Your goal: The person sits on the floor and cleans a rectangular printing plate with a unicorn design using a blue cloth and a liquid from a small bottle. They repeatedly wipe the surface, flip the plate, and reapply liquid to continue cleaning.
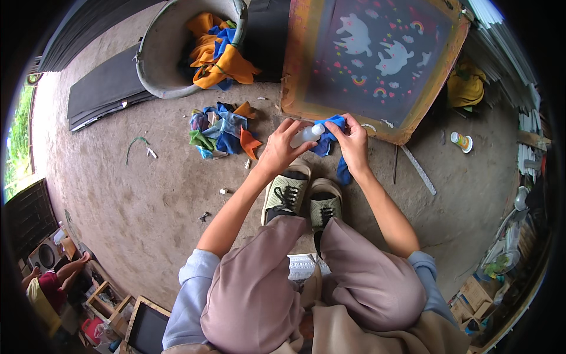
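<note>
My left hand (281, 146) is closed round a small translucent white bottle (305, 137), which lies tilted with its capped end toward my right hand. My right hand (352, 138) pinches a blue cloth (323, 147) between thumb and fingers, and part of the cloth is against the bottle's cap. A loose blue piece (344, 171) hangs or lies below that hand. Just beyond both hands stands a framed printing screen (377, 121) with white unicorn, rainbow and heart shapes on its dark mesh.
A grey tub (159, 65) of orange and blue cloth stands at the far left. Cloth scraps (227, 130) lie in front of it. Dark flat boards (106, 85) rest further left. On the right are a small cup (461, 141) and a thin strip (420, 171). Another person (50, 289) sits at lower left.
</note>
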`<action>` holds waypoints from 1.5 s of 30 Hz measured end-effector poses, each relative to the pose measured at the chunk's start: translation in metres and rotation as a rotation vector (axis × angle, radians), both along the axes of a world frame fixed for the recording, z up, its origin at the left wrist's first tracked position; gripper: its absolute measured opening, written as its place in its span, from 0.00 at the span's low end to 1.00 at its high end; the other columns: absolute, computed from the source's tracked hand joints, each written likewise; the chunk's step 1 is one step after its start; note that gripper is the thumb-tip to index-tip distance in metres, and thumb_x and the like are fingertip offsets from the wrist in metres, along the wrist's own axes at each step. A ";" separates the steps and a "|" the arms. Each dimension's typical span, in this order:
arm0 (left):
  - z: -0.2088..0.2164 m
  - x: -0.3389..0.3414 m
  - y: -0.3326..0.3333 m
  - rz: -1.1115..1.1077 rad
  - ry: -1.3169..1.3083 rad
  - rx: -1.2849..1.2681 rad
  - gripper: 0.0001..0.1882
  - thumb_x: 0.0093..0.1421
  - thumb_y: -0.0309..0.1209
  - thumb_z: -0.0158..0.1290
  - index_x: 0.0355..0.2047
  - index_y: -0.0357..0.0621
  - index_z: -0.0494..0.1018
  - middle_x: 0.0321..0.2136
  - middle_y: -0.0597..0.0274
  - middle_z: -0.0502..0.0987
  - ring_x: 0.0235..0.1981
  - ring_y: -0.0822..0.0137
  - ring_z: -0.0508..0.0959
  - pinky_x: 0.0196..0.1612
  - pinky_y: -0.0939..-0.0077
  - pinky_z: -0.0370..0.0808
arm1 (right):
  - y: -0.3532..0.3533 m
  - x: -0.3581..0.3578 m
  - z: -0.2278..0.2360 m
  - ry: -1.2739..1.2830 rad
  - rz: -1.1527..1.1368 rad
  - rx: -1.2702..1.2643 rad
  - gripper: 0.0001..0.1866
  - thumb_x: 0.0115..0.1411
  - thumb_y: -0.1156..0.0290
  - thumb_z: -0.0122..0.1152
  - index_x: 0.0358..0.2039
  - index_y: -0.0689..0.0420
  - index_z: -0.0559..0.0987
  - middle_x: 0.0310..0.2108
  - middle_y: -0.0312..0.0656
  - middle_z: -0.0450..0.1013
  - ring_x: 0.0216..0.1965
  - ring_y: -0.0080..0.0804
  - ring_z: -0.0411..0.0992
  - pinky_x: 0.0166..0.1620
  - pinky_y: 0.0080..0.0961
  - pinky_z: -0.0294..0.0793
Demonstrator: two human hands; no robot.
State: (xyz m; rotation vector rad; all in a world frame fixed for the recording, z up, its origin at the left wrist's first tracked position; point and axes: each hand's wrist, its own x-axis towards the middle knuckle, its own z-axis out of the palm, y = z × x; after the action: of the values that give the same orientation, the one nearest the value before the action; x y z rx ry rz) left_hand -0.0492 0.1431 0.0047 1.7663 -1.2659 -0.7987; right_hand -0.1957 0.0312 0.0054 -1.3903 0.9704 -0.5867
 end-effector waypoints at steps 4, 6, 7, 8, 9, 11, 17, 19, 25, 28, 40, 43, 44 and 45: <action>0.004 -0.007 -0.003 0.055 -0.029 0.009 0.23 0.49 0.39 0.63 0.43 0.43 0.74 0.38 0.54 0.72 0.38 0.50 0.76 0.40 0.62 0.74 | 0.005 -0.003 -0.002 -0.055 -0.090 0.045 0.10 0.57 0.69 0.62 0.34 0.63 0.78 0.27 0.32 0.75 0.28 0.13 0.67 0.35 0.16 0.68; 0.009 -0.009 -0.005 0.087 -0.072 0.044 0.22 0.48 0.39 0.63 0.42 0.42 0.74 0.38 0.53 0.72 0.38 0.51 0.76 0.38 0.61 0.74 | 0.008 -0.005 -0.006 -0.075 -0.096 0.080 0.11 0.58 0.70 0.60 0.37 0.63 0.78 0.29 0.33 0.76 0.29 0.14 0.68 0.35 0.16 0.68; 0.011 -0.010 -0.006 0.096 -0.125 0.063 0.22 0.48 0.39 0.63 0.42 0.42 0.74 0.38 0.53 0.72 0.37 0.51 0.76 0.38 0.62 0.75 | 0.011 -0.005 -0.007 -0.086 -0.099 0.098 0.11 0.59 0.70 0.59 0.39 0.64 0.78 0.30 0.33 0.76 0.30 0.14 0.68 0.36 0.16 0.68; 0.013 -0.011 -0.008 0.105 -0.176 0.080 0.22 0.48 0.39 0.63 0.41 0.42 0.75 0.38 0.53 0.72 0.37 0.52 0.76 0.37 0.62 0.75 | 0.014 -0.005 -0.007 -0.097 -0.120 0.124 0.11 0.59 0.71 0.59 0.39 0.64 0.78 0.30 0.34 0.76 0.30 0.14 0.68 0.36 0.16 0.68; 0.015 -0.012 -0.009 0.115 -0.227 0.097 0.22 0.47 0.39 0.63 0.41 0.42 0.75 0.38 0.53 0.72 0.36 0.52 0.77 0.36 0.62 0.75 | 0.020 -0.003 -0.006 -0.108 -0.140 0.150 0.11 0.60 0.71 0.58 0.40 0.64 0.78 0.30 0.34 0.76 0.30 0.14 0.69 0.36 0.16 0.69; 0.021 -0.016 -0.013 0.118 -0.345 0.134 0.22 0.47 0.39 0.63 0.40 0.42 0.75 0.37 0.53 0.71 0.36 0.53 0.77 0.34 0.63 0.76 | 0.026 -0.002 -0.009 -0.109 -0.187 0.162 0.10 0.61 0.72 0.55 0.38 0.65 0.79 0.30 0.34 0.76 0.31 0.14 0.69 0.36 0.17 0.69; 0.022 -0.024 -0.016 0.095 -0.480 0.109 0.19 0.47 0.38 0.62 0.37 0.42 0.75 0.33 0.54 0.70 0.33 0.55 0.76 0.32 0.64 0.76 | 0.021 -0.008 -0.014 0.032 -0.114 0.244 0.12 0.62 0.73 0.54 0.43 0.66 0.77 0.38 0.36 0.76 0.37 0.15 0.68 0.45 0.17 0.66; 0.020 -0.023 -0.016 0.089 -0.496 0.107 0.18 0.48 0.38 0.61 0.36 0.41 0.75 0.33 0.54 0.70 0.33 0.56 0.76 0.31 0.64 0.76 | 0.023 -0.006 -0.020 -0.002 -0.155 0.193 0.10 0.61 0.73 0.55 0.39 0.66 0.78 0.32 0.35 0.76 0.32 0.14 0.68 0.39 0.18 0.68; 0.019 -0.024 -0.015 0.072 -0.485 0.169 0.18 0.48 0.38 0.62 0.36 0.41 0.75 0.33 0.54 0.70 0.33 0.56 0.76 0.32 0.64 0.76 | 0.025 -0.004 -0.023 -0.024 -0.189 0.224 0.09 0.60 0.73 0.56 0.36 0.66 0.79 0.29 0.34 0.76 0.29 0.14 0.67 0.36 0.18 0.68; 0.020 -0.024 -0.015 0.059 -0.485 0.200 0.18 0.48 0.39 0.62 0.36 0.41 0.75 0.33 0.53 0.69 0.33 0.55 0.77 0.31 0.64 0.76 | 0.023 -0.006 -0.025 -0.023 -0.185 0.233 0.09 0.60 0.73 0.56 0.36 0.66 0.79 0.29 0.34 0.76 0.29 0.14 0.67 0.36 0.18 0.68; 0.007 -0.028 -0.014 0.110 -0.339 0.134 0.20 0.48 0.37 0.62 0.40 0.42 0.73 0.35 0.52 0.71 0.35 0.52 0.77 0.34 0.63 0.75 | 0.011 -0.017 -0.021 -0.245 -0.195 0.519 0.09 0.62 0.72 0.54 0.40 0.63 0.77 0.35 0.36 0.75 0.36 0.19 0.72 0.42 0.19 0.70; -0.011 -0.020 -0.015 0.123 -0.106 -0.072 0.20 0.48 0.32 0.62 0.41 0.41 0.72 0.36 0.53 0.73 0.37 0.51 0.76 0.38 0.62 0.74 | -0.007 -0.024 -0.012 -0.379 -0.261 0.673 0.07 0.61 0.72 0.56 0.38 0.59 0.75 0.37 0.37 0.74 0.40 0.24 0.72 0.46 0.25 0.71; -0.016 -0.019 -0.014 0.135 -0.015 -0.051 0.21 0.48 0.27 0.62 0.43 0.41 0.72 0.38 0.53 0.75 0.40 0.50 0.75 0.42 0.63 0.72 | -0.017 -0.025 -0.008 -0.385 -0.303 0.674 0.07 0.61 0.71 0.56 0.39 0.59 0.75 0.38 0.37 0.74 0.40 0.24 0.72 0.46 0.26 0.71; -0.024 -0.016 -0.012 0.149 -0.010 -0.069 0.21 0.48 0.27 0.62 0.44 0.41 0.71 0.39 0.52 0.75 0.41 0.50 0.75 0.43 0.64 0.72 | -0.026 -0.025 -0.002 -0.393 -0.341 0.675 0.08 0.61 0.71 0.56 0.39 0.58 0.74 0.38 0.37 0.73 0.41 0.25 0.72 0.47 0.26 0.71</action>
State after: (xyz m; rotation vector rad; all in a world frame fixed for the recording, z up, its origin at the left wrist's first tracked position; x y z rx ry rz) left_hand -0.0656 0.1315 -0.0198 1.7871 -1.1400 -0.6545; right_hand -0.2205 0.0052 0.0035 -0.4895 0.9633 -0.6693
